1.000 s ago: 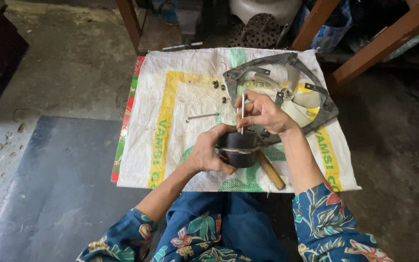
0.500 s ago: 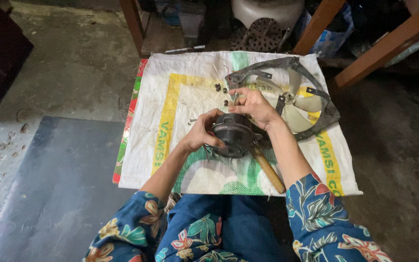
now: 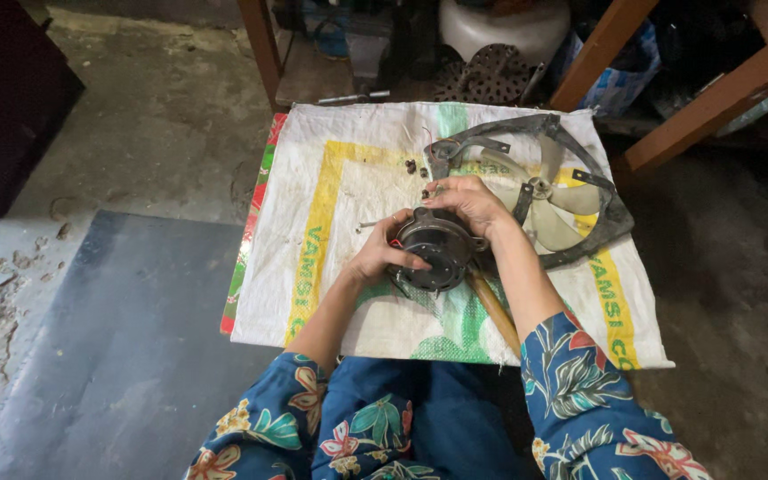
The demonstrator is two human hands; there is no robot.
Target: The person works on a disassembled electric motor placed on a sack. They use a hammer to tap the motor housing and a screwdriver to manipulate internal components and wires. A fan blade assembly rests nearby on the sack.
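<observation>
The left hand wraps its grip around the near-left side of a dark round motor, while the right hand closes over its far top edge. A wooden handle pokes out beneath. Beyond the right grip lies a fan blade in its frame on the sack-covered surface.

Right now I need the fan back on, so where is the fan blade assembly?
In the head view, the fan blade assembly lies on the woven sack, just beyond the right hand, at the right.
</observation>
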